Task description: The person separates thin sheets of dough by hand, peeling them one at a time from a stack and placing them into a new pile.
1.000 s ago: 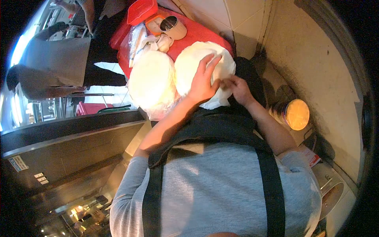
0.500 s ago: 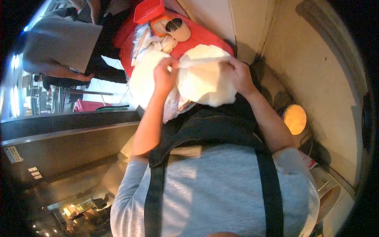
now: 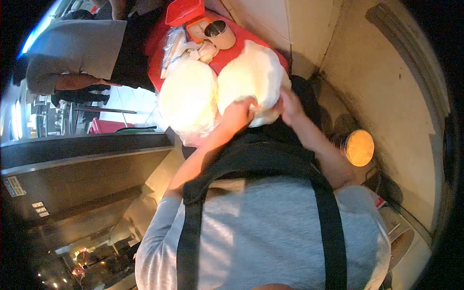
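Note:
A thin white round sheet of dough (image 3: 251,77) is held up over the right-hand white stack, tilted away from me. My left hand (image 3: 238,113) grips its near edge and my right hand (image 3: 290,106) grips the same edge just to the right. A second round white stack (image 3: 188,99) lies beside it on the left, in clear plastic. Both rest on a red surface (image 3: 227,55).
A metal cup (image 3: 220,33), a red lidded box (image 3: 186,10) and plastic bags sit at the back of the red surface. A yellow-lidded can (image 3: 358,147) stands by the wall on the right. Another person in a grey top (image 3: 72,46) stands at the left.
My hands held the sheet spread wide half a second ago. Now they have come together at its near edge and the sheet stands tilted up. The can and cup have not moved.

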Demonstrator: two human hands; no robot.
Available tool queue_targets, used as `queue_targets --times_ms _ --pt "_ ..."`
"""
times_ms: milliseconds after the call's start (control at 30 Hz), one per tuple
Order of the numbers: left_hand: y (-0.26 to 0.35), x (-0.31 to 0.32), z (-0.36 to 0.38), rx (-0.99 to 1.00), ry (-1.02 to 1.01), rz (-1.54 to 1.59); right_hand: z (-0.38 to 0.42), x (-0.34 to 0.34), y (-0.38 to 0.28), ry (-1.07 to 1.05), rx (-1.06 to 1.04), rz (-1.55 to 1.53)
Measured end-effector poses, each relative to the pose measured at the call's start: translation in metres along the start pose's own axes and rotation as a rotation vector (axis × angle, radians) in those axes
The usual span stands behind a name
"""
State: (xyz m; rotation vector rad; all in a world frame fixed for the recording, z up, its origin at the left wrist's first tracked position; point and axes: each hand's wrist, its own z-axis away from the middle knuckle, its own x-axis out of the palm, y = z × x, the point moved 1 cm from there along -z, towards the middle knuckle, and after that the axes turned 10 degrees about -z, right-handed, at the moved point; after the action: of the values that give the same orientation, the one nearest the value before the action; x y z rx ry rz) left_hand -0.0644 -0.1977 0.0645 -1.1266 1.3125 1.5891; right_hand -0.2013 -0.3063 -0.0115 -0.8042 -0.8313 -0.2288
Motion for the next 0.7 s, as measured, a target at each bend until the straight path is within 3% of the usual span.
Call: queue_targets --times_ms 100,200,300,333,433,600,700 --pt "-0.006 0.026 -0.001 0.062 -0.066 -0.005 0.002 -0.012 -0.001 -0.148 0.253 -0.103" --pt "-0.001 0.009 0.0 0.063 -0.052 -0.082 -0.008 -0.007 -0.01 -0.144 0.268 -0.295" --pt "-0.002 -0.015 -0.001 0.109 0.349 -0.097 -0.016 0.008 -0.015 -0.205 0.027 -0.167" --pt "0.002 -0.028 0.001 0.062 0.413 -0.088 -0.017 0.005 -0.016 -0.117 0.027 -0.063" --pt "-0.009 -0.031 -0.004 -0.03 0.584 0.078 -0.017 0.003 -0.014 -0.173 0.053 0.077" --pt "0.005 -0.045 -0.002 0.042 0.691 0.099 0.042 0.053 -0.056 -0.292 -0.192 0.074" --pt "0.014 -0.043 -0.001 0.091 0.47 0.382 0.054 0.076 -0.084 -0.265 -0.396 0.209"
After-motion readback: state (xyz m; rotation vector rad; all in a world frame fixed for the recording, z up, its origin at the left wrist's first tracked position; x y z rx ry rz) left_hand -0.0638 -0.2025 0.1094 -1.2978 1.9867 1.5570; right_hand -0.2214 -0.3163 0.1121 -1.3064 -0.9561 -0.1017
